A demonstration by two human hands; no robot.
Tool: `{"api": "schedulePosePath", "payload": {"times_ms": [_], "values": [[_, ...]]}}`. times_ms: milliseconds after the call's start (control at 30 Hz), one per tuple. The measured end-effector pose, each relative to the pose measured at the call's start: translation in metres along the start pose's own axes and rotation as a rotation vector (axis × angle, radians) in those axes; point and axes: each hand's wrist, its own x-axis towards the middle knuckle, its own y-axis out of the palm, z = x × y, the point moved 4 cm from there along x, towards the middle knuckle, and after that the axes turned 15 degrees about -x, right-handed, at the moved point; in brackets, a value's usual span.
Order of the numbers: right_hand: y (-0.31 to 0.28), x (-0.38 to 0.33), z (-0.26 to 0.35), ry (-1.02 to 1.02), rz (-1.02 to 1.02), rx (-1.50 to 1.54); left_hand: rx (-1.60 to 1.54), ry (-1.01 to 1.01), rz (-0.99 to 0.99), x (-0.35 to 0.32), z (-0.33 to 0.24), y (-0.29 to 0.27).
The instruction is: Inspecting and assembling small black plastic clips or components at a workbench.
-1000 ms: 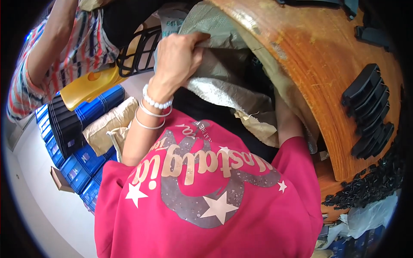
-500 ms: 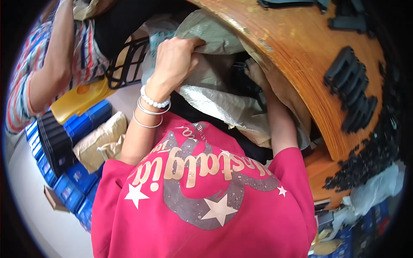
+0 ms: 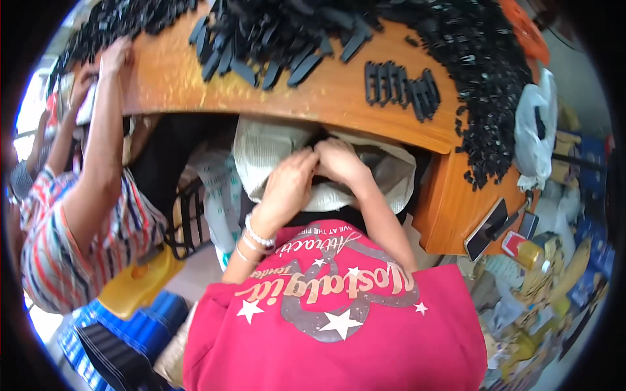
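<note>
A pale woven sack (image 3: 251, 153) stands with its mouth open between my body and the table edge. Over that mouth my two hands meet. My left hand (image 3: 291, 179), with a beaded bracelet (image 3: 258, 233) at its wrist, has its fingers bent together against the right hand's fingertips. My right hand (image 3: 343, 161) is closed too, its fingertips partly hidden behind the left hand and the sack. Whatever they pinch, if anything, is too small or hidden to make out. The inside of the sack is dark.
A wooden table (image 3: 156, 81) bears a heap of long black plastic pieces (image 3: 280, 39), a row of black slotted parts (image 3: 401, 88) and many small black pieces (image 3: 489, 98). A phone (image 3: 486, 228) lies at its right edge. Left sits a person in a striped shirt (image 3: 98, 228), near a yellow stool (image 3: 140, 280).
My left hand has let go of the sack's rim and moved to my right hand. The right hand has come up from inside the sack. The view has turned, showing more of the table.
</note>
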Motion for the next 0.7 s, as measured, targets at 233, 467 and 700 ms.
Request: {"api": "schedulePosePath", "payload": {"times_ms": [233,467,700], "values": [[-0.098,-0.086,-0.011,0.231,-0.269,0.651,-0.163,0.316,0.005,0.04,-0.061,-0.012],[-0.149,-0.044,-0.011,0.392,-0.749,0.21,-0.434,0.04,-0.285,0.085,-0.04,-0.012],[-0.143,-0.015,-0.017,0.339,-0.893,0.147,-0.13,0.143,-0.247,0.095,-0.013,-0.022]]}}
